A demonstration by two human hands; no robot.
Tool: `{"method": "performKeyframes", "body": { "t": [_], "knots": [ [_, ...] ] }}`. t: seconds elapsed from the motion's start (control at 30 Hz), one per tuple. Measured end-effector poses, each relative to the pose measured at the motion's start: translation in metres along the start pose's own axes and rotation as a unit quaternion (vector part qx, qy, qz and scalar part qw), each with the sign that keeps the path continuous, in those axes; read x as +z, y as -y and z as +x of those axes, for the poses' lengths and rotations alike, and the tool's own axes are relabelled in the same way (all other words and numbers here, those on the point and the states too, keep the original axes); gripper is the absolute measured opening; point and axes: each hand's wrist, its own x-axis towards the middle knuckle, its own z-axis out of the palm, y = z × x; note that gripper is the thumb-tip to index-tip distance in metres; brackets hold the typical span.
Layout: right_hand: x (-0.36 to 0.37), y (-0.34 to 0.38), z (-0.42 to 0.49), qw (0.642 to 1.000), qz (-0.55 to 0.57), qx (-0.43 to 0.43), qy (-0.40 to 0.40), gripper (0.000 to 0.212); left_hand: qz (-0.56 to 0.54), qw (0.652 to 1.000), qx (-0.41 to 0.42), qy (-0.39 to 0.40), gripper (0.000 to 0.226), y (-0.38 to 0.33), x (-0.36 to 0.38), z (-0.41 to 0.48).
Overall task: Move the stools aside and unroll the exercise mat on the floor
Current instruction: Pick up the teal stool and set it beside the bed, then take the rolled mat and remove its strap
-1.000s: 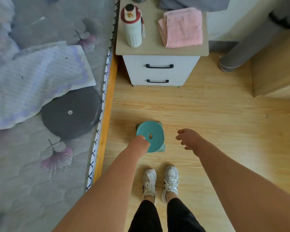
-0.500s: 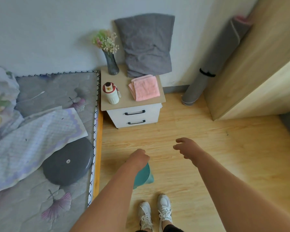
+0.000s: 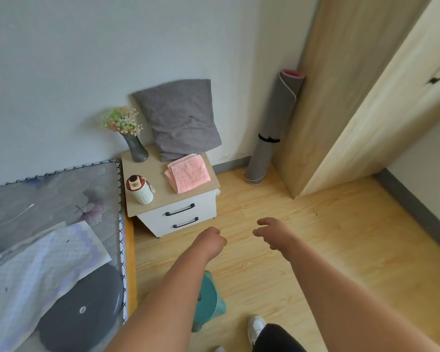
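One rolled mat point(image 3: 272, 133) upright right of nightstand point(image 3: 160, 199), one teal stool point(image 3: 210, 298) on floor in front of it, one dark stool point(image 3: 81, 308) on bed point(image 3: 48, 194) left of it, two hands, left hand point(image 3: 212, 241) fisted, empty, right hand point(image 3: 271, 231) loosely curled, empty.

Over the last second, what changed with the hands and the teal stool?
The left hand has come off the teal stool it touched a second ago; it is curled and holds nothing. The view has lifted, so the whole rolled mat leaning in the corner shows. The right hand stays open and empty; the dark disc stays on the bed.
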Motion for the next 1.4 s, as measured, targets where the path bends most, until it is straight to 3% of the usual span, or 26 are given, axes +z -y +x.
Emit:
{"method": "performKeyframes", "body": {
  "t": [0.63,1.07,1.17,1.3,1.4],
  "knots": [
    [-0.210,0.060,0.163,1.000,-0.016,0.011,-0.021,0.052,0.009,1.000,0.022,-0.007,0.052,-0.225,0.018,0.153],
    [-0.270,0.127,0.284,0.999,-0.015,0.034,-0.022,0.054,0.039,0.999,0.013,0.008,0.048,-0.312,-0.014,0.276],
    [-0.288,0.157,0.315,0.998,-0.017,0.038,-0.049,0.055,0.064,0.997,0.035,0.016,0.041,-0.341,-0.038,0.315],
    [-0.315,0.203,0.358,0.995,-0.008,0.043,-0.086,0.057,0.095,0.993,0.063,0.029,0.012,-0.385,-0.067,0.371],
    [-0.332,0.227,0.387,0.992,-0.026,0.041,-0.114,0.061,0.131,0.987,0.082,0.035,0.012,-0.419,-0.083,0.406]
  ]
}}
